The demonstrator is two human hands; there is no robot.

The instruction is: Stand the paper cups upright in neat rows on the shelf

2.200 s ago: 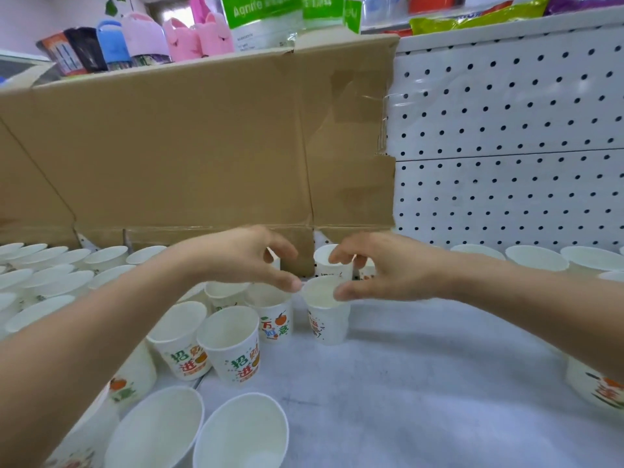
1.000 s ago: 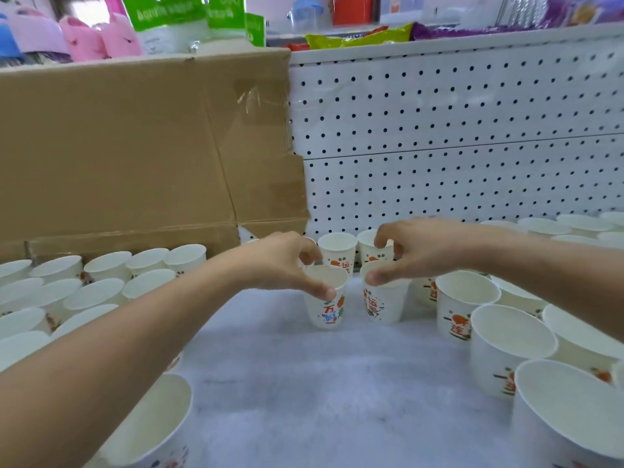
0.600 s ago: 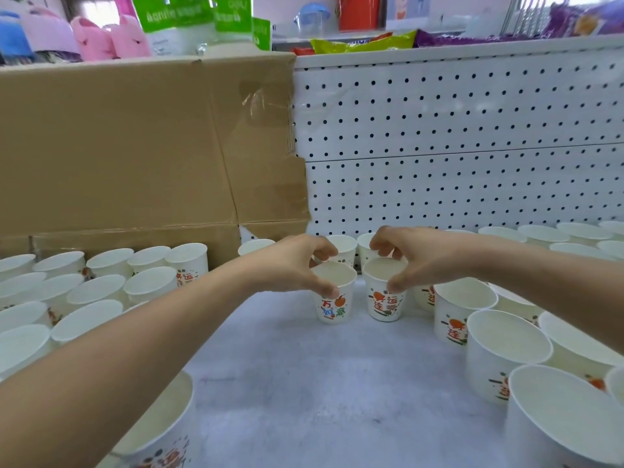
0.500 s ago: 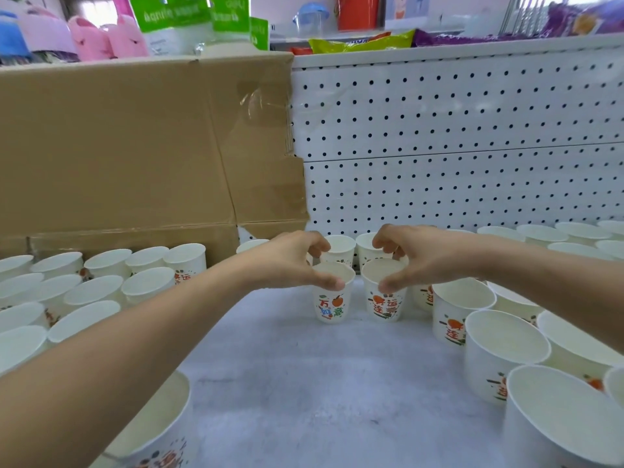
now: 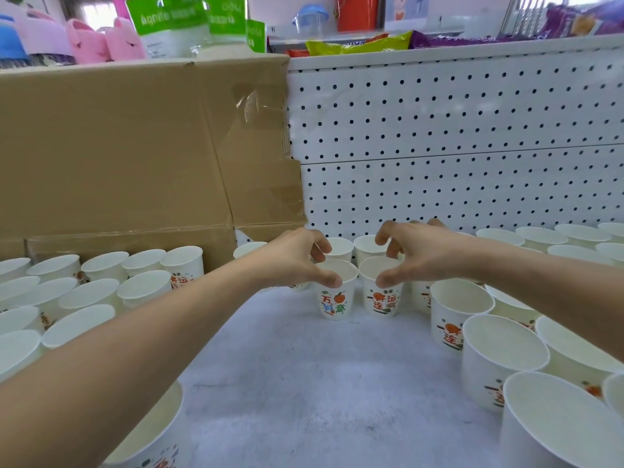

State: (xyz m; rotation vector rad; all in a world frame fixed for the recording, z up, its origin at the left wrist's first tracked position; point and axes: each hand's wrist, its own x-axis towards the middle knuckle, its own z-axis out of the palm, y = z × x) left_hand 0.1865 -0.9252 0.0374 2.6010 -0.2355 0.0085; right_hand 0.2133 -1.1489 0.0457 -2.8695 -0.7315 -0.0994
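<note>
Left hand (image 5: 297, 261) reaches out past the lower right corner of the cardboard box (image 5: 135, 146) and pinches the left cup (image 5: 336, 293) by its rim. The thumb lies on the near wall just under the lip, and the other fingers curl down over the far edge. Right hand (image 5: 417, 255), farther right of the box, holds the right cup (image 5: 383, 297) the same way, with its thumb tip on the near rim and its fingers hooked above the far rim. Each cup hangs directly beneath its hand, between thumb and fingers.

Both cups stand upright on the shelf (image 5: 304, 383), mouths up and side by side with a narrow gap between them. They sit just out from the box's right corner and nearer the camera than the box. The left one shows green and orange characters with a small orange fruit. The right one shows orange and green print.

Two more upright cups (image 5: 366, 246) stand right behind this pair, level with the box's front face. A block of upright cups (image 5: 101, 292) fills the shelf in front of the box, in rows running toward the camera. Another group of cups (image 5: 489, 349) stands well to the right of the box. A white pegboard (image 5: 439, 146) rises beside the box's right edge. Pink slippers (image 5: 101, 42) and green packs (image 5: 169, 21) show above the box's top.
</note>
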